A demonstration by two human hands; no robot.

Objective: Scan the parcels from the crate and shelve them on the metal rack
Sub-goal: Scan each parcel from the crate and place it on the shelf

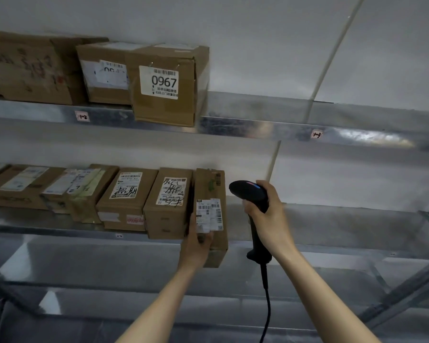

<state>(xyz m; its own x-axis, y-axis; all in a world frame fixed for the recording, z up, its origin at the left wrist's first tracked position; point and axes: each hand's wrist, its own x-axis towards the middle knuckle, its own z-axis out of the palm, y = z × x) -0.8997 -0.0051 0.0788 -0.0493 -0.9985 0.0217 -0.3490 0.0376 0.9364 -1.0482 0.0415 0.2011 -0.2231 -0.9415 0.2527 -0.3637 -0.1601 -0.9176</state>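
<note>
A narrow brown cardboard parcel with white barcode labels stands on edge at the right end of a row of parcels on the middle shelf of the metal rack. My left hand grips its near lower end, which sticks out past the shelf edge. Just right of the parcel, my right hand holds a black corded barcode scanner, its head beside the parcel. The crate is out of view.
Several labelled boxes fill the middle shelf to the left. The upper shelf carries three boxes, one marked 0967. Bare shelf surface lies to the right on both levels. A lower shelf sits beneath.
</note>
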